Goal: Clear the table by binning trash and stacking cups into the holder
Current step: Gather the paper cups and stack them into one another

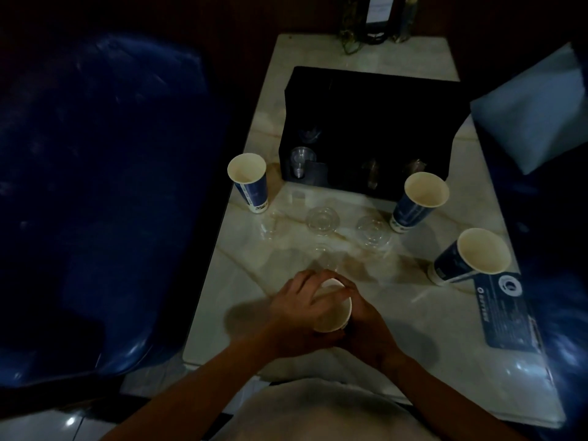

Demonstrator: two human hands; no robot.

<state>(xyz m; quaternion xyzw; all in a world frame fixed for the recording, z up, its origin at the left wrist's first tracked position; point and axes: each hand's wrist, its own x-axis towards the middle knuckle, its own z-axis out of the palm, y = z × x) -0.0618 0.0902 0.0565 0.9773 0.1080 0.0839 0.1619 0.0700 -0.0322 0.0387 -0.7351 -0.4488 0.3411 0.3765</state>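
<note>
Two hands wrapped round one paper cup at the near edge of the bench.

Fingers [305,283] of the left hand [296,316] and the right hand [366,326] clasp the paper cup [332,313], hiding most of its wall. Beyond, clear lids [323,220] barely show on the pale bench [397,313]; three blue cups [416,203] stand near the black holder [375,122], whose contents are too dark to read.

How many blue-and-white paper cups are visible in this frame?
4. One stands at the table's left edge, one in front of the black holder's right end, one near the right edge, and one is held in both hands. Nested cups could be hidden.
</note>
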